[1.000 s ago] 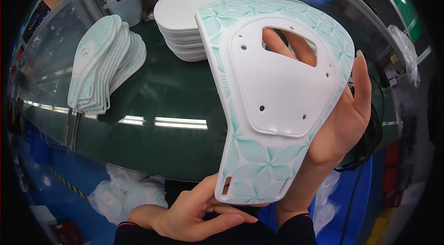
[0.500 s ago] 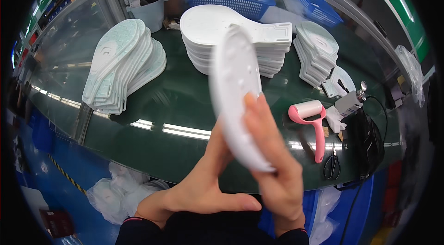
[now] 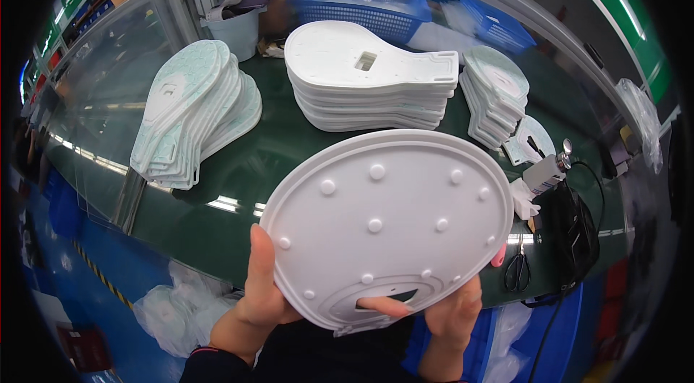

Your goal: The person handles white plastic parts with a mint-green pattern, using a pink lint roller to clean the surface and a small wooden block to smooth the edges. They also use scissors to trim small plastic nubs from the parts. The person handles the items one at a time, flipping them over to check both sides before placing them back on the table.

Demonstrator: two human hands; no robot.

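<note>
A white oval plastic panel [image 3: 412,199] with a raised rim and several round bumps faces me, above the near side of the table. My left hand [image 3: 262,293] grips its lower left edge, thumb upright along the rim and the other fingers behind. At the lower right edge, my right hand [image 3: 454,311] supports the panel, partly hidden by it. One finger shows through the slot near the panel's bottom; whose hand it belongs to I cannot tell. Beyond stands a stack of white paddle-shaped panels [image 3: 340,58], the top one with a rectangular hole.
Greenish-white panel stacks stand left [image 3: 184,105] and right [image 3: 495,76] on the green table [image 3: 188,220]. At right are a pump bottle [image 3: 542,179], scissors [image 3: 517,271], a black bag [image 3: 575,227] and a pink handle end [image 3: 499,256]. A blue basket [image 3: 361,7] sits behind.
The panel has turned from edge-on to flat toward me. My hands have spread to its two sides. Most of the pink roller is now hidden behind it.
</note>
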